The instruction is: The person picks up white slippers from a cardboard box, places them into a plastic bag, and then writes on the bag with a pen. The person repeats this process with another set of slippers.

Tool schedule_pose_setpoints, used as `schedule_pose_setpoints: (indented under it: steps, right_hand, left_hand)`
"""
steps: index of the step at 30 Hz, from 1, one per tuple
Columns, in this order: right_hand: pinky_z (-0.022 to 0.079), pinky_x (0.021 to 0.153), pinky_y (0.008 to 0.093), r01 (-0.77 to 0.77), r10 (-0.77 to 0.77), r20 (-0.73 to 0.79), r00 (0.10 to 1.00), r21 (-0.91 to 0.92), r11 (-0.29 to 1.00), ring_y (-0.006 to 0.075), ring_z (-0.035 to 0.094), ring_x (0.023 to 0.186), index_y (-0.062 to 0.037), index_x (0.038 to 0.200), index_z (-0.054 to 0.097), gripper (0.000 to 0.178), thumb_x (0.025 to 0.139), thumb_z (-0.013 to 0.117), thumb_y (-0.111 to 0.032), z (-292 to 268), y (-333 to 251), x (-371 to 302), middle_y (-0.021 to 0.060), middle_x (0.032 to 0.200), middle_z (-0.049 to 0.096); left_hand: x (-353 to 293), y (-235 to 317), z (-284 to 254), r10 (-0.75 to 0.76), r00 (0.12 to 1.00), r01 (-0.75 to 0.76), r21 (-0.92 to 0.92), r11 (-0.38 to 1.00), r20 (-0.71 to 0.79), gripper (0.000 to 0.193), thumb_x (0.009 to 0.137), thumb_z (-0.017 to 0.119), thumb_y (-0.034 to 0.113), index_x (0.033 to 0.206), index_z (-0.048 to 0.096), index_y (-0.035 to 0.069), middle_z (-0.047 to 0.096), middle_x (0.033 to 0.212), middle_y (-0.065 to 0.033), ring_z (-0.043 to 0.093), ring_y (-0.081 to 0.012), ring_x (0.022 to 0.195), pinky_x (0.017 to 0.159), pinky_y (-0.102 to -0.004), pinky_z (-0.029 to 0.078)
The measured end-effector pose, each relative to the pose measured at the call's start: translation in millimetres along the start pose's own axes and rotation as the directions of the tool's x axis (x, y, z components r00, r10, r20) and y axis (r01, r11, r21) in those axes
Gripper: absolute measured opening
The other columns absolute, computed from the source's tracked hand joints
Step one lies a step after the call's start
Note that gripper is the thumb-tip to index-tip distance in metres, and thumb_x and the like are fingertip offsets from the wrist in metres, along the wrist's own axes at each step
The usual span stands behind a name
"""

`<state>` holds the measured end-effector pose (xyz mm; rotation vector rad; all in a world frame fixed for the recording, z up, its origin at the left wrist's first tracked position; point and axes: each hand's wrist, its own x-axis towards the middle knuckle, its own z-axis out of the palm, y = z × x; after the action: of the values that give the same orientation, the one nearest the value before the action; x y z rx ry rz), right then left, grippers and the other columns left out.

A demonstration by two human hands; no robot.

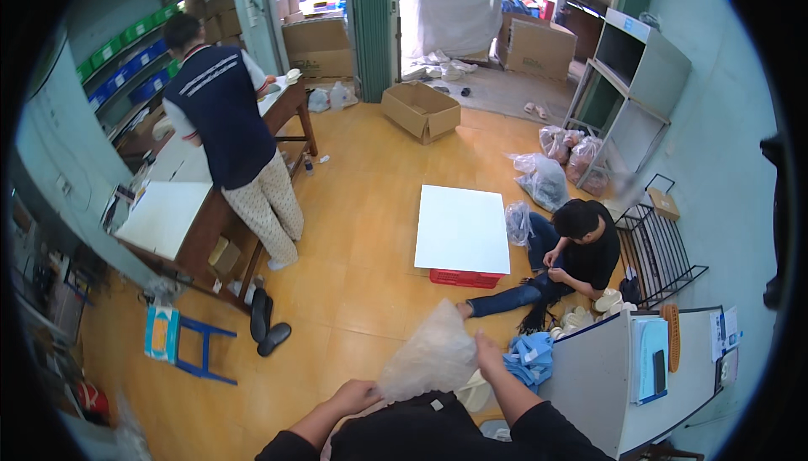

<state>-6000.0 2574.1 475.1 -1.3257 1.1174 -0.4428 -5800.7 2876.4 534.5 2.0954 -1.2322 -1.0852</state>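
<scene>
A translucent plastic bag (427,353) is stretched between my two hands in front of my body. My left hand (357,395) pinches its lower left corner. At the bag's right edge, my right hand (487,353) is closed on the plastic. The bag looks flat, with nothing I can make out inside. Just below my right hand lies a pale, rounded item (474,392), partly covered by my arm. A heap of blue cloth (530,358) is close to the right forearm.
A white board (461,227) rests on a red crate (465,278) ahead. One person (589,251) sits on the floor at right; another (223,124) stands at a long table (172,209). A blue stool (202,347), black slippers (263,318) and a cardboard box (421,112) stand around.
</scene>
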Motion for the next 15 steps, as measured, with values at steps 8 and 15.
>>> schedule_pose_setpoints:
  steps: [8, 15]
  right_hand:
    - [0.052, 0.049, 0.0374, -0.405, 0.406, -0.157, 0.901, -0.643, 0.65, 0.025, 0.063, 0.056, 0.0035, 0.1, 0.064, 0.044, 0.093, 0.054, -0.039, -9, 97, 177, 0.0149, 0.084, 0.066]
    - [0.054, 0.064, 0.0384, 0.061, 0.531, 0.343, 0.775, -0.876, 0.478, 0.0226, 0.068, 0.071, -0.0008, 0.093, 0.069, 0.043, 0.085, 0.062, -0.042, 105, -55, 388, 0.0129, 0.079, 0.07]
  left_hand:
    - [270, -104, -202, -0.35, 0.862, -0.023, -0.717, 0.697, -0.367, 0.021, 0.088, 0.057, 0.019, 0.094, 0.066, 0.001, 0.062, 0.072, -0.0046, 0.056, -0.0132, 0.061, 0.052, -0.0289, 0.044]
    - [385, -140, -320, -0.322, 0.939, 0.252, -0.397, 0.883, -0.12, 0.023, 0.081, 0.065, 0.019, 0.095, 0.067, 0.001, 0.065, 0.071, -0.0084, 0.062, -0.0173, 0.065, 0.059, -0.0318, 0.049]
